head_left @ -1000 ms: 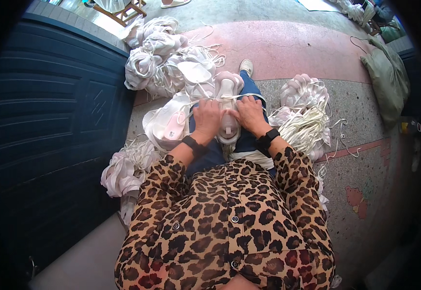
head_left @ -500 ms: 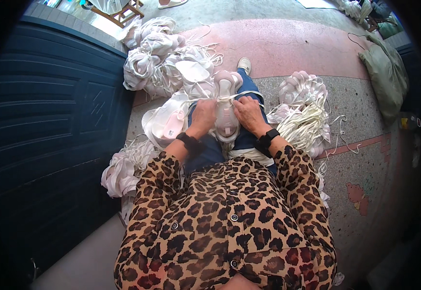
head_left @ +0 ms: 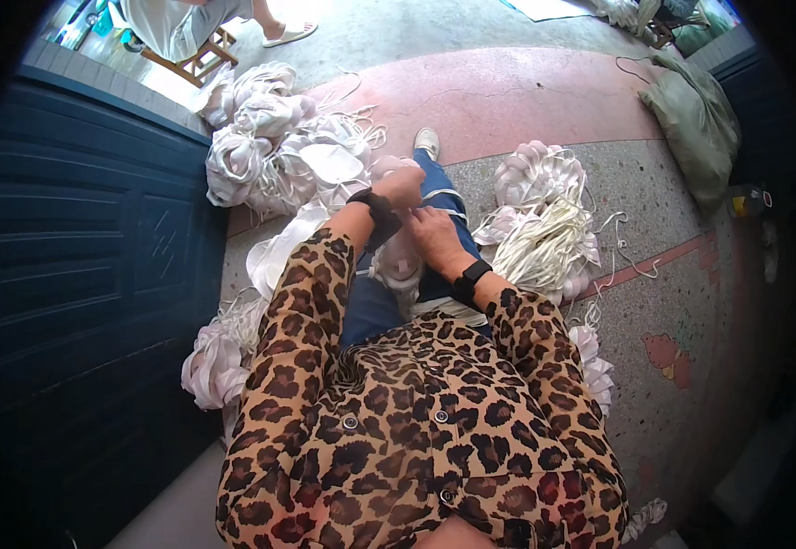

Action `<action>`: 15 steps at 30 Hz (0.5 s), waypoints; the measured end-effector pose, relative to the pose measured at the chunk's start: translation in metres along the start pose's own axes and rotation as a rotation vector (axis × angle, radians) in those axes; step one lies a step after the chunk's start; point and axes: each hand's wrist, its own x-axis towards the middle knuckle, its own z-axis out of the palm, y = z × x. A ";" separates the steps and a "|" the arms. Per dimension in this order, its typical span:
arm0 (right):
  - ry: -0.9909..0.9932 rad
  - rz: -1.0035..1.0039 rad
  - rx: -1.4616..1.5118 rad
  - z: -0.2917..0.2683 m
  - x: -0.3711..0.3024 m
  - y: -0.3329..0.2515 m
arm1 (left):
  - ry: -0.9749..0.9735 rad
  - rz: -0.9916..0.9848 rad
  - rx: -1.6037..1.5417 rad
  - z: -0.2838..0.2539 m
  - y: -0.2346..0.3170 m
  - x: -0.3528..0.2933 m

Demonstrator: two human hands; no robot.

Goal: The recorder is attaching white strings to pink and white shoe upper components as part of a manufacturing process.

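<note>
**Soft, light pale pink shoe point(head_left: 397, 260) sits between the knees at the frame's centre**

The shoe lies between the legs of the blue trousers point(head_left: 367, 309), mostly covered by the wearer's 2 hands. The left hand point(head_left: 402, 188) is curled over its far part, fingertips hidden; the right hand point(head_left: 438, 238) lies just below, its fingers bent and close together. I cannot tell whether either pinches anything. White laces point(head_left: 444, 193) cross the trouser leg just right of centre.

It should handle as light and pliable, fabric-like and hardly fragile, though creasing seems likely under a hard squeeze (the surface looks smooth, perhaps a little slippery). The rounded near end, lower in the frame, looks the best place to steady it. The laces, limp and thin, would suit a fingertip pinch.
</note>
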 end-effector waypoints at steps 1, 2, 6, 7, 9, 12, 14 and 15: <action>-0.023 0.007 -0.043 -0.002 0.001 -0.001 | 0.075 0.043 -0.093 0.004 -0.005 -0.004; -0.040 0.012 -0.087 -0.002 0.002 -0.002 | 0.101 0.022 -0.225 0.002 -0.004 -0.008; -0.052 -0.044 -0.204 -0.004 0.019 -0.002 | 0.125 -0.170 -0.811 -0.018 0.002 -0.028; -0.022 -0.084 -0.178 -0.006 0.024 0.002 | 0.132 -0.175 -0.919 -0.021 0.001 -0.034; 0.038 -0.115 -0.038 -0.013 0.023 0.011 | 0.136 -0.166 -1.049 -0.033 0.002 -0.040; 0.245 -0.078 0.240 -0.059 0.025 0.003 | 0.074 -0.191 -1.092 -0.037 -0.001 -0.043; 0.507 -0.132 0.260 -0.146 0.055 -0.002 | -0.002 -0.206 -1.020 -0.032 -0.004 -0.043; 0.626 -0.152 0.233 -0.192 0.067 0.004 | -0.033 -0.211 -0.913 -0.026 -0.006 -0.042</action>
